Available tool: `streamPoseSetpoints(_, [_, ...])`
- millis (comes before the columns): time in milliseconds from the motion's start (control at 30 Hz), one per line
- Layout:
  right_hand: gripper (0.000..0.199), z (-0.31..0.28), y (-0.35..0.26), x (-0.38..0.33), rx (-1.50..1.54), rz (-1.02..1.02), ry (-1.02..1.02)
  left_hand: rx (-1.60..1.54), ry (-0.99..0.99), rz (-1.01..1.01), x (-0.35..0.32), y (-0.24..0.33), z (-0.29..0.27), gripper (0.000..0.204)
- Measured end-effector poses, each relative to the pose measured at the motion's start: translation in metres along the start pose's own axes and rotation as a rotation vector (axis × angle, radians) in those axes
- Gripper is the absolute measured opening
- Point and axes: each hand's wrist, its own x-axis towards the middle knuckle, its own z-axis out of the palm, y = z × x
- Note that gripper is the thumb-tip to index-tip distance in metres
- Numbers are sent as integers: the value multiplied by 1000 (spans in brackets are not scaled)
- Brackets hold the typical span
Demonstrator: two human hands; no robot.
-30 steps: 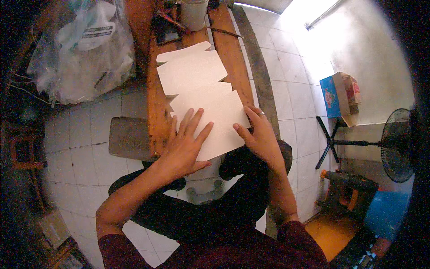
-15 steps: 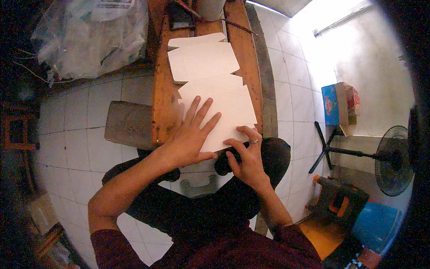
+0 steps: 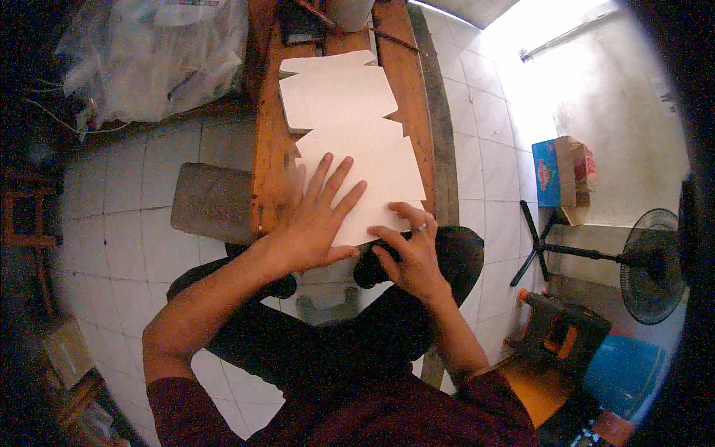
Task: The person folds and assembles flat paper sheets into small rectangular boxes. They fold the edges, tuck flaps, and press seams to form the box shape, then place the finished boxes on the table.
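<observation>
Narrow wooden tabletop point(image 3: 267, 160), long axis running away from the person. Flat white card blanks point(image 3: 380, 175) overlap in a row along it, nearest sheet overhanging the near edge. Far end: dark flat object point(image 3: 302, 30) at left corner, pale container point(image 3: 348, 11) beside it, thin stick point(image 3: 398, 41) toward right edge.

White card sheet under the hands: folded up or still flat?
Flat. The white card sheet lies spread on the wooden bench; the left hand presses it open-palmed, the right hand pinches its near edge. No raised flaps visible.
</observation>
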Motion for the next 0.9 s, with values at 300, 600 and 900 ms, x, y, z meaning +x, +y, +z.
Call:
streamPoseSetpoints(300, [21,-21,33,35,19,-317,-292,4,-22,-5,2,-1,0,96])
streamPoseSetpoints(600, [16,-20,41,37,57,-310,-303,52,-29,-7,3,2,-3,96])
streamPoseSetpoints(900, [15,-18,41,33,61,-296,-278,26,-17,-3,2,3,-3,96])
